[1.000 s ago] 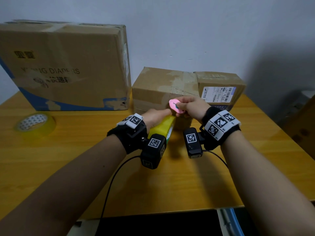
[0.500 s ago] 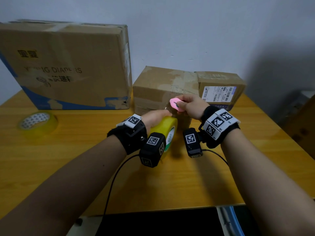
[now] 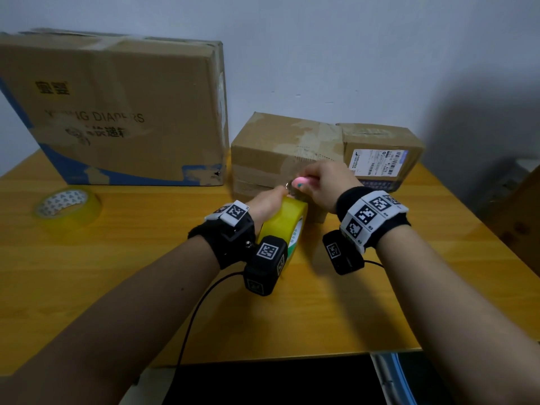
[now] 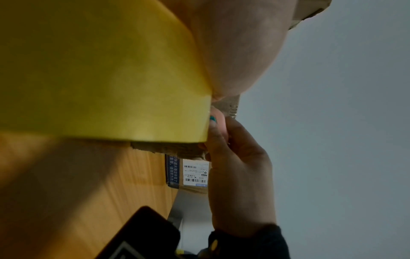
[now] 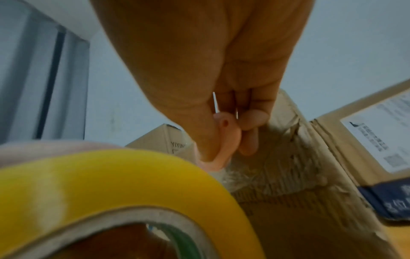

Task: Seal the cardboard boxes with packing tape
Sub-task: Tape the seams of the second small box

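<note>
Item: tape-cutting at the middle cardboard box (image 3: 287,150), which stands on the wooden table (image 3: 146,287) between a large diaper carton (image 3: 117,112) on its left and a smaller labelled parcel (image 3: 382,153) touching its right side. The left hand (image 3: 267,204) is wrapped over a yellow roll of packing tape (image 3: 285,222), held upright close against the box's front face; the right hand (image 3: 327,185) pinches a small pink cutter (image 3: 301,181) just above the roll, where a clear strip of tape (image 5: 233,175) runs from roll to box. Hazards, as judged from where I stand: the cutter works right beside the left fingers, so a slip could nick skin; slack in the strip could make the cutter drag and tear the tape raggedly, or the freed end could snap back onto the roll and be hard to find; a sideways pull could peel the strip from the torn, roughened cardboard on the box front, leaving a weak seal. The cutter's blade edge is too blurred to make out. Containers: all three boxes appear closed, flaps down, and their contents cannot be seen; the parcel bears a white shipping label (image 3: 377,162). A second yellow tape roll (image 3: 68,204) lies flat at the table's left, well apart from the work.
</note>
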